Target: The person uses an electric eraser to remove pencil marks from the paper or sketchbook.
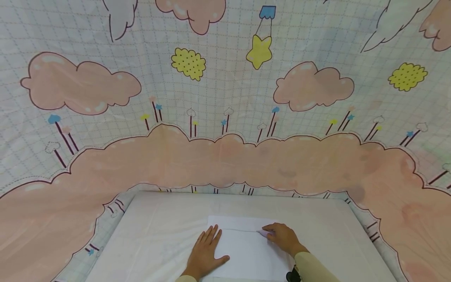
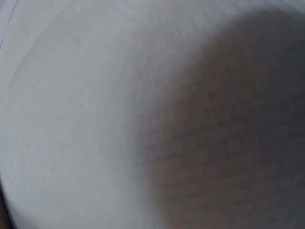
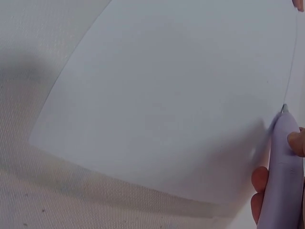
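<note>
The tool (image 3: 284, 183), pinched in the right hand (image 1: 284, 238), should travel slow and straight, the spread left hand (image 1: 204, 252) bracing the paper (image 1: 246, 256) clear of its tip (image 3: 285, 109).

Brown blur (image 2: 228, 138) in left wrist view, perhaps skin, lilac tool (image 3: 284, 183) cropped in right's

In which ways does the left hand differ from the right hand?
The left hand lies at the left edge of the paper; the right hand is at its right edge. The left hand's fingers are extended, while the right hand's are curled around a pale purple tool. Both hands are bare.
</note>
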